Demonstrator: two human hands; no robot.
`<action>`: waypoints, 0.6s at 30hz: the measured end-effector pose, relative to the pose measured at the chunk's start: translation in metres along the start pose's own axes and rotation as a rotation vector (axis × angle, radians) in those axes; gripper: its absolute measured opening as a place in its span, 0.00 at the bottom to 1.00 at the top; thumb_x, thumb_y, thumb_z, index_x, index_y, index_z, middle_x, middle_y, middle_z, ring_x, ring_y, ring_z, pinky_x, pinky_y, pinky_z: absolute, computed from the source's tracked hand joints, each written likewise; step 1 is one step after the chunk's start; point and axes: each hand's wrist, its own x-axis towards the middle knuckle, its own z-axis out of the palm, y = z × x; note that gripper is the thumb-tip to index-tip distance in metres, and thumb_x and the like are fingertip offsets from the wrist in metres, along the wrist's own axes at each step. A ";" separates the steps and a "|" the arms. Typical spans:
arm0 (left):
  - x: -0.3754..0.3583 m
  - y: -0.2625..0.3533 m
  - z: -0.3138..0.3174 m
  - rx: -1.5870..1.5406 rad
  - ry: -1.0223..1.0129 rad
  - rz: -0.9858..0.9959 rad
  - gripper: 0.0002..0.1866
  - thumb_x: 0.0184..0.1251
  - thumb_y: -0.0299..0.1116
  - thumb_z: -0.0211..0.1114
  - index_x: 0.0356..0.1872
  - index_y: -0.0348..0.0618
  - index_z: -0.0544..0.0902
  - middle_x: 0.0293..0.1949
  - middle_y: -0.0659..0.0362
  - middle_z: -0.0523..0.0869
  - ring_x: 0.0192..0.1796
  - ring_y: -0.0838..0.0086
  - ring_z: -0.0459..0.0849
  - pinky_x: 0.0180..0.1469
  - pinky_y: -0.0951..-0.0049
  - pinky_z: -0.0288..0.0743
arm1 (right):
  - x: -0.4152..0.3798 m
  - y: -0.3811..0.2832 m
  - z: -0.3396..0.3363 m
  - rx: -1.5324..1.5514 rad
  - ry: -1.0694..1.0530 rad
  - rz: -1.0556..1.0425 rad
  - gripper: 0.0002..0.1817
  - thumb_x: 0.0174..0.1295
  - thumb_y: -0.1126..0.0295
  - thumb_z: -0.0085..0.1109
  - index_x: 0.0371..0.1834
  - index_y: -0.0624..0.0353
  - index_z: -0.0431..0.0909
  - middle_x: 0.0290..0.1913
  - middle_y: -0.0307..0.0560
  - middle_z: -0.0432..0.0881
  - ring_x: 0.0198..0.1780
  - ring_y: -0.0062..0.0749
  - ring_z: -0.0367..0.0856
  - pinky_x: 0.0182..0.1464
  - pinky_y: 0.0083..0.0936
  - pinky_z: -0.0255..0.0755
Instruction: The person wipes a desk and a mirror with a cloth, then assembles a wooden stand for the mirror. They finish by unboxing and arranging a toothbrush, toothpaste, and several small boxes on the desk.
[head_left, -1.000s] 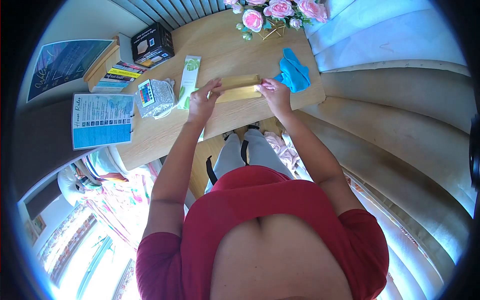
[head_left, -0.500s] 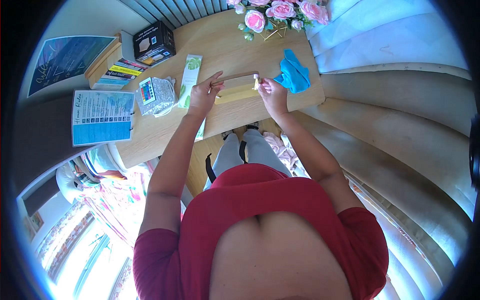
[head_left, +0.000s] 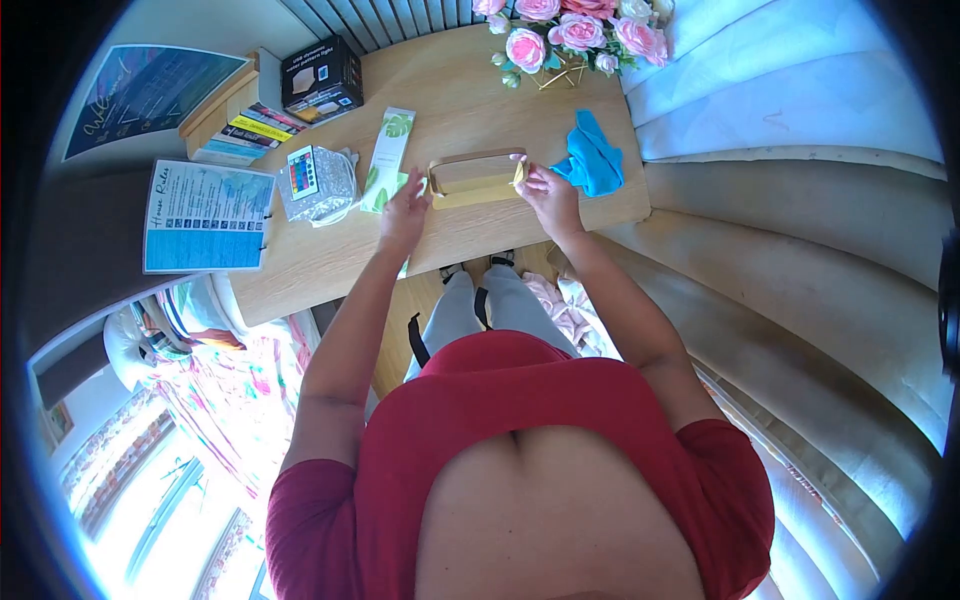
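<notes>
A shallow yellow tray-like object [head_left: 475, 192] with a raised brown strip [head_left: 476, 155] along its far side rests on the wooden table. My right hand [head_left: 553, 200] is at its right end, thumb and fingers pinched on a small crumpled yellow piece [head_left: 520, 172]. At the left end is my left hand [head_left: 403, 215], fingers apart and seemingly holding nothing. Beneath and beside that hand lies a long white packet with green leaves [head_left: 388, 150]. A blue cloth [head_left: 590, 155] lies crumpled right of my right hand.
Left on the wooden table [head_left: 420, 75] sit a clear-wrapped bundle with a small remote [head_left: 318, 187], a black box [head_left: 322, 80] and upright books [head_left: 250, 130]. Pink roses [head_left: 578, 35] stand at the back right. A house-rules sheet [head_left: 208, 215] is at the left edge. A padded beige surface [head_left: 790, 240] borders the right.
My left hand has let go of the brown strip and moved slightly down and left. The strip now sits lower over the yellow object. My right hand still pinches the yellow piece.
</notes>
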 end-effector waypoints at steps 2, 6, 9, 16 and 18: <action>-0.006 0.007 0.004 0.018 -0.009 -0.085 0.32 0.61 0.25 0.62 0.67 0.38 0.60 0.60 0.50 0.74 0.58 0.66 0.77 0.57 0.71 0.72 | 0.002 0.015 0.002 0.061 -0.095 0.008 0.16 0.57 0.73 0.63 0.48 0.63 0.76 0.39 0.51 0.83 0.43 0.34 0.84 0.47 0.26 0.78; -0.005 0.034 0.010 0.174 -0.070 -0.117 0.32 0.63 0.25 0.60 0.68 0.38 0.59 0.53 0.50 0.80 0.52 0.65 0.82 0.55 0.72 0.73 | 0.005 0.004 0.005 0.107 -0.121 0.038 0.15 0.58 0.76 0.60 0.50 0.62 0.76 0.39 0.50 0.83 0.43 0.34 0.84 0.48 0.26 0.77; -0.002 0.035 0.014 0.064 -0.034 -0.131 0.33 0.63 0.25 0.61 0.68 0.38 0.59 0.53 0.53 0.79 0.52 0.75 0.79 0.54 0.77 0.71 | 0.017 0.010 0.007 0.143 -0.093 -0.044 0.16 0.58 0.77 0.59 0.50 0.62 0.76 0.38 0.51 0.83 0.40 0.36 0.84 0.44 0.26 0.77; 0.005 0.053 -0.006 0.097 -0.009 0.031 0.32 0.64 0.35 0.62 0.67 0.41 0.62 0.58 0.51 0.77 0.60 0.66 0.76 0.59 0.71 0.70 | 0.033 0.027 -0.048 -0.812 -0.014 -0.296 0.27 0.48 0.66 0.68 0.54 0.54 0.75 0.61 0.51 0.71 0.65 0.51 0.63 0.62 0.50 0.60; 0.009 0.069 -0.016 0.107 -0.045 0.135 0.30 0.65 0.36 0.62 0.66 0.41 0.64 0.58 0.51 0.77 0.61 0.66 0.75 0.60 0.71 0.68 | 0.025 0.039 -0.058 -1.083 0.069 -0.178 0.27 0.46 0.64 0.67 0.53 0.52 0.76 0.61 0.47 0.70 0.61 0.53 0.65 0.58 0.55 0.60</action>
